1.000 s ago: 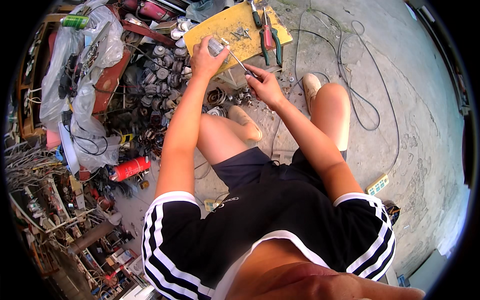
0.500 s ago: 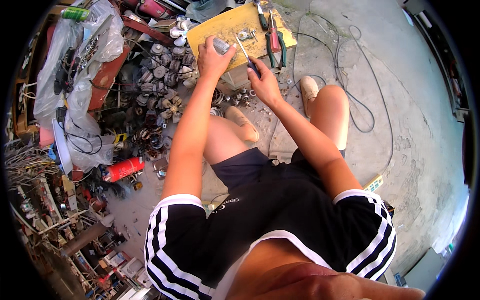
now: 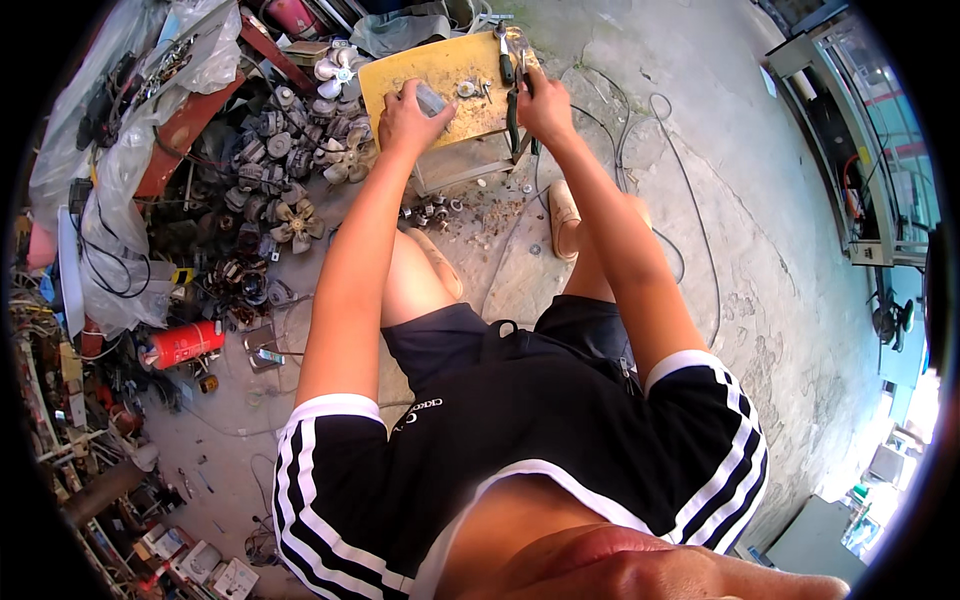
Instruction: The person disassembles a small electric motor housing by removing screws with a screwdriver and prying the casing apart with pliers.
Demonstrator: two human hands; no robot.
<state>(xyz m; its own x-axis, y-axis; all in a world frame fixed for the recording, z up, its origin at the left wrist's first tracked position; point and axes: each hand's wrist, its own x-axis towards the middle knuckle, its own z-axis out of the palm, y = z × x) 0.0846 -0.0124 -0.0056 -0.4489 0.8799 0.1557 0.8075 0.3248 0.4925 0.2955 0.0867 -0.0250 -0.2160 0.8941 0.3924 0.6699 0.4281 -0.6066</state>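
My left hand [image 3: 408, 122] is closed round a grey, block-shaped piece [image 3: 431, 99] at the near left of a yellow stool top [image 3: 410, 66]. My right hand [image 3: 546, 108] is at the stool's right edge, over the tools there, with its fingers curled. What it grips is hidden under the fingers. Beside it a dark green handle of the pliers [image 3: 512, 122] shows. Left of these lies a tool with a dark green handle and a metal head [image 3: 504, 58]. Small round metal parts [image 3: 467, 90] and grey crumbs lie between my hands.
Left of the stool are piled small motors [image 3: 268, 150] and a fan wheel [image 3: 298, 222]. A red cylinder [image 3: 186, 344] lies nearer me. Dark cable [image 3: 690, 180] loops over the concrete floor to the right. A glass-sided cabinet [image 3: 850, 130] stands at the far right.
My right hand has moved from beside the grey piece, where it held a screwdriver, to the tools at the stool's right edge. That screwdriver no longer shows clearly. My left hand keeps its grip.
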